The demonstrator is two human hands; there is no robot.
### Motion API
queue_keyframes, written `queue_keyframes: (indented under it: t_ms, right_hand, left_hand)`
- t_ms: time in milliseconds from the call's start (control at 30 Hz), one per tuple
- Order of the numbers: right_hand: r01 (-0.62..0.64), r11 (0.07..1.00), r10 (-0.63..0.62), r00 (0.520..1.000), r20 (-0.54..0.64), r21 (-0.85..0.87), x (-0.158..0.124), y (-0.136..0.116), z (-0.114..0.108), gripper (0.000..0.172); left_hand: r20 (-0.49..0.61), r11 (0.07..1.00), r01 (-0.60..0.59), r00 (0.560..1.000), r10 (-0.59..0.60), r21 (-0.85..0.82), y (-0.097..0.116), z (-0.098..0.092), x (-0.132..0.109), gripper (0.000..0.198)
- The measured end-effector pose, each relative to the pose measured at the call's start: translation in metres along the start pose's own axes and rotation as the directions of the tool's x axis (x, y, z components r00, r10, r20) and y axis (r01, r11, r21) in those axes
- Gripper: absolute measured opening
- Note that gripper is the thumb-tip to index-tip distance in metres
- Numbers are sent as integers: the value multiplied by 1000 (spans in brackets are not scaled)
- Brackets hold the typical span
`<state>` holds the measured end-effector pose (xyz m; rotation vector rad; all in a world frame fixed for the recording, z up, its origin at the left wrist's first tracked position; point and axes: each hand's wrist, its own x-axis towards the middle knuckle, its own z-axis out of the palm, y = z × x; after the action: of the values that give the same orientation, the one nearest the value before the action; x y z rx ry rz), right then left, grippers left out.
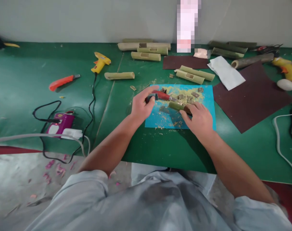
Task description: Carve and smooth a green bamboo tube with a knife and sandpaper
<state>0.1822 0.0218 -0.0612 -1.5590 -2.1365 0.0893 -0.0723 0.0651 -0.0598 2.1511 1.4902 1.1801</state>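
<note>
My left hand (141, 104) is closed around a red utility knife (162, 95), its blade pointing right toward a short green bamboo tube (176, 106). Whether blade and bamboo touch, I cannot tell. My right hand (199, 119) grips the tube's right end, fingers over the top and partly hiding it. Both hands are over a blue sheet (157, 123) strewn with pale shavings and several brown bamboo chips (195, 94).
Cut bamboo tubes (146, 56) lie along the back. At left are an orange utility knife (64, 82), a yellow glue gun (100, 62) and a purple power strip (61, 123) with trailing cords. Brown sheets (247, 102) and white paper (226, 73) occupy the right.
</note>
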Motion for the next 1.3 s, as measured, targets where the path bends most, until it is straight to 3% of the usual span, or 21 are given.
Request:
queue_keyframes:
  t_ms: [133,400,633,1033,1300]
  right_hand:
    - [-38,999,38,999,10,0,1,-1,-3,35]
    - [6,1000,-6,1000,7,11,2,-4,0,35]
    - [-2,1000,2,1000,-15,8,1,-2,2,35]
    - [-25,1000,26,999,-33,11,0,0,3,33]
    - [33,999,-33,999,0,7,-3,-8,2,27]
  left_hand:
    - [107,989,-148,984,146,14,11,-1,-1,26]
    - [249,979,-189,954,165,78,17,7,-4,29]
    - [206,956,-281,944,258,89,11,13,-5,15]
    - [222,972,-198,961,167,124,12,7,-3,28]
    - [78,972,-222,973,216,79,14,10,-7,30]
